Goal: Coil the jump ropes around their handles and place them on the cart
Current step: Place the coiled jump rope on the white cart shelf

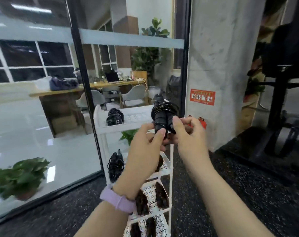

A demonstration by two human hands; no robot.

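A black jump rope (160, 117), its cord coiled round the two upright handles, is held in front of me above the white cart (100, 127). My left hand (145, 147) grips the handles from below left, thumb up against them. My right hand (188, 134) pinches the bundle from the right. One coiled rope (114, 117) lies on the cart's top shelf, another (115, 165) on the second shelf. Further coiled ropes (159, 195) lie on the lower shelves, partly hidden by my left forearm.
The cart stands against a glass wall (42, 117) on the left, beside a grey pillar (222, 74). A potted plant (20, 178) sits behind the glass. Red fire extinguishers (202, 121) stand at the pillar's foot. Black gym equipment (278, 117) stands on the right over dark speckled floor.
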